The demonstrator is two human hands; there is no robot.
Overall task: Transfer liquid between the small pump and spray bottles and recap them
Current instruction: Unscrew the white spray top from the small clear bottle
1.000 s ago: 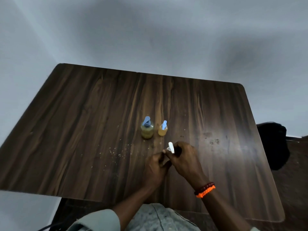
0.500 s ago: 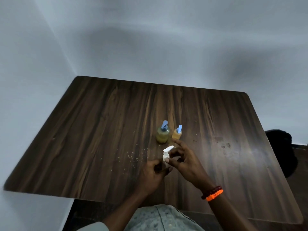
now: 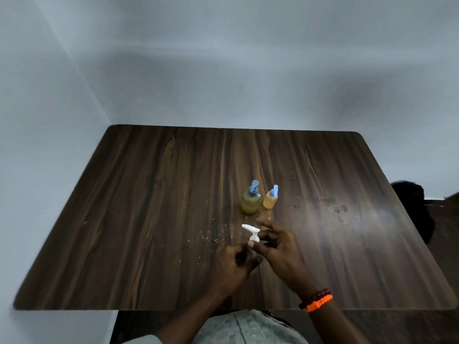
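**White pump head pinched in right hand, both bottles capped on table**

White pump head [image 3: 252, 233] sits above the table [image 3: 149, 219], held by the right hand [image 3: 278, 247]: thumb and fingers pinch its base, nozzle points left. Left hand [image 3: 231, 266] just beside it, fingers curled in; cannot tell what it holds, if anything. Larger bottle [image 3: 250, 201] and smaller bottle [image 3: 270, 197] stand upright side by side just beyond the hands, both with blue tops and yellowish liquid. Orange and dark red bead bracelets [image 3: 316, 300] on right wrist.
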